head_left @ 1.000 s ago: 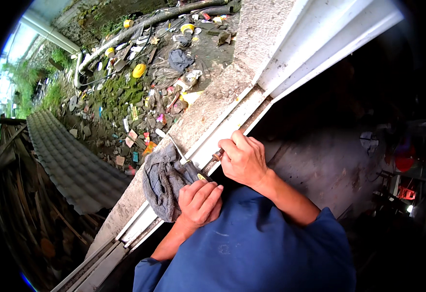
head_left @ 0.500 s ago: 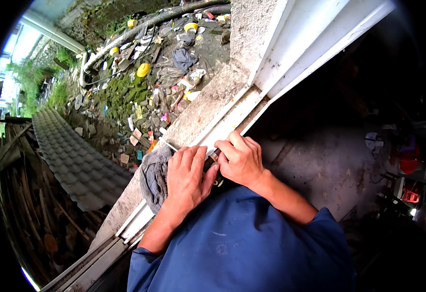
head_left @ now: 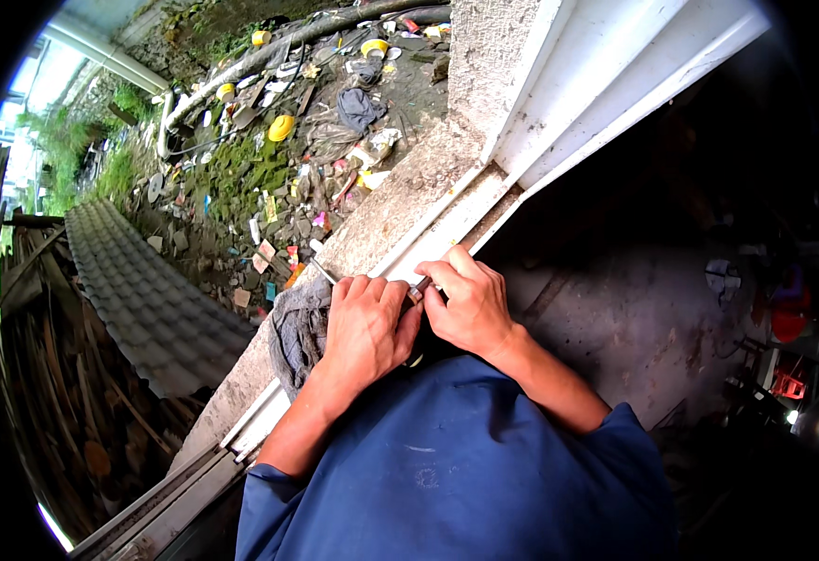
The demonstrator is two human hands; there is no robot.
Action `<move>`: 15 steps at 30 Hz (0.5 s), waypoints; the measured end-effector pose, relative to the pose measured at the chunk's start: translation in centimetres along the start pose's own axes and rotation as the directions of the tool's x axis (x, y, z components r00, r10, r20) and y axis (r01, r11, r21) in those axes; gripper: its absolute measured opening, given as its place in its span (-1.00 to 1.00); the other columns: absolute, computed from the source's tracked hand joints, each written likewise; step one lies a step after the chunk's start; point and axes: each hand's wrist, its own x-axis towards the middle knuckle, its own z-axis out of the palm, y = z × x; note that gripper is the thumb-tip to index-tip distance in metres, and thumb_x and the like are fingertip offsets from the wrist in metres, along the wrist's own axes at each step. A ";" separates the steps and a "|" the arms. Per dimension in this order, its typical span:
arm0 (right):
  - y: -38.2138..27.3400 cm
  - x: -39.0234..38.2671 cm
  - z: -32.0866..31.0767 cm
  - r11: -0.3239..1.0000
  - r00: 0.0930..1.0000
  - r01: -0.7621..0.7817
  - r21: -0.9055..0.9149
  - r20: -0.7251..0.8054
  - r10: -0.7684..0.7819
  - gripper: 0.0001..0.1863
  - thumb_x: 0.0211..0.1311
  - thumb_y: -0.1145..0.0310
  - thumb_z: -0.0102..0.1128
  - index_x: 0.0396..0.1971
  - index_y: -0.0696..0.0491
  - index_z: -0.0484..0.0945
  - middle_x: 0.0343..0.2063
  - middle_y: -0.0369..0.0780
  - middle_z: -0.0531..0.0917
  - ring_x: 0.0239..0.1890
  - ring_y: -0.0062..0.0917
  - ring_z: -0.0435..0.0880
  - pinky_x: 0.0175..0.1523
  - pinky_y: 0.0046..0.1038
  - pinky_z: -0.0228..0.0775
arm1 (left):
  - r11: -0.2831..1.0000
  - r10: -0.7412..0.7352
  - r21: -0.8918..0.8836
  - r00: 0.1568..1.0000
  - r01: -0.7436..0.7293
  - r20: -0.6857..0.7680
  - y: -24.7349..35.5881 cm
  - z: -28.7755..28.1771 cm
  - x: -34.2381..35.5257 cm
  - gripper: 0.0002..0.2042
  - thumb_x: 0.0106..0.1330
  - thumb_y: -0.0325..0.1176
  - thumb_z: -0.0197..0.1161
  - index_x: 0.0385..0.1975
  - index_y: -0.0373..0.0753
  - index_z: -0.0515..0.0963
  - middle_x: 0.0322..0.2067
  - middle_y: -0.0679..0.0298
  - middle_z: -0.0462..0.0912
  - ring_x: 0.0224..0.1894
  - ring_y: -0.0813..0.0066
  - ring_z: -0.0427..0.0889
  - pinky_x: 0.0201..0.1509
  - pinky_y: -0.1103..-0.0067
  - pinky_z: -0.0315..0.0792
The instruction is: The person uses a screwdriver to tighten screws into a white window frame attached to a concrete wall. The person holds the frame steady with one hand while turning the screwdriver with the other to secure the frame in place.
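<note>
A small cylinder (head_left: 416, 293) is sitting between the two hands, above the window track, its dark brown body ending in a paler, shiny metallic ring; the fingers are hiding most of its length. The right hand (head_left: 465, 297) is curling closed, pinching the cylinder between thumb and forefinger. The left hand (head_left: 369, 323) is arching palm-down at the cylinder's other end, its thumb and forefinger just beside the ring; whether they are gripping it, I cannot tell. One second ago the left hand was lying lower, on a dark-handled tool; now it is covering that handle, and only the tool's thin pale shaft (head_left: 323, 271) is poking out past the knuckles. The right hand is keeping nearly the same place.

A crumpled grey cloth (head_left: 294, 341) is lying over the sill, with the left hand blocking its near side. The white window track (head_left: 439, 236) is running diagonally beneath, beside a rough concrete ledge (head_left: 361, 245), and is meeting a white upright frame (head_left: 596, 89). Outside, a yellow bowl-shaped object (head_left: 280, 128) and a dark crumpled bag (head_left: 361, 109) are lying among litter, while a strip of grey roof tiling (head_left: 147, 294) is slanting beside stacked timber (head_left: 63, 351).
</note>
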 end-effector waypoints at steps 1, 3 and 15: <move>-0.2 -0.1 0.0 1.000 0.999 0.010 0.021 -0.033 -0.009 -0.79 0.05 0.52 0.38 -0.26 0.04 0.66 -0.38 -0.21 0.60 -0.49 -0.30 0.64 -0.35 -0.30 0.53 | 1.000 0.007 -0.008 1.000 -0.007 -0.015 -0.2 0.3 -0.1 -0.73 0.19 -0.36 0.42 -0.15 -0.30 0.60 -0.36 0.12 0.63 -0.25 0.07 0.57 -0.05 0.24 0.38; -0.7 -0.9 -0.4 0.994 0.997 -0.050 0.100 -0.052 0.055 -0.80 0.09 0.49 0.42 -0.28 0.08 0.60 -0.43 -0.23 0.60 -0.55 -0.40 0.61 -0.39 -0.35 0.50 | 0.999 0.021 -0.023 0.999 -0.022 -0.045 -0.4 0.7 -0.3 -0.74 0.19 -0.36 0.42 -0.17 -0.30 0.59 -0.38 0.13 0.63 -0.26 0.07 0.57 -0.05 0.24 0.38; -4.2 -4.9 -1.5 0.962 0.888 -0.226 0.150 0.437 0.140 -0.49 0.03 0.11 0.56 -0.27 0.11 0.43 -0.53 -0.18 0.65 -0.52 -0.13 0.70 -0.36 -0.15 0.56 | 0.997 0.076 -0.027 0.996 -0.077 -0.049 -0.9 0.6 -0.3 -0.78 0.28 -0.23 0.40 -0.32 -0.24 0.58 -0.45 0.16 0.55 -0.33 0.11 0.53 -0.08 0.26 0.36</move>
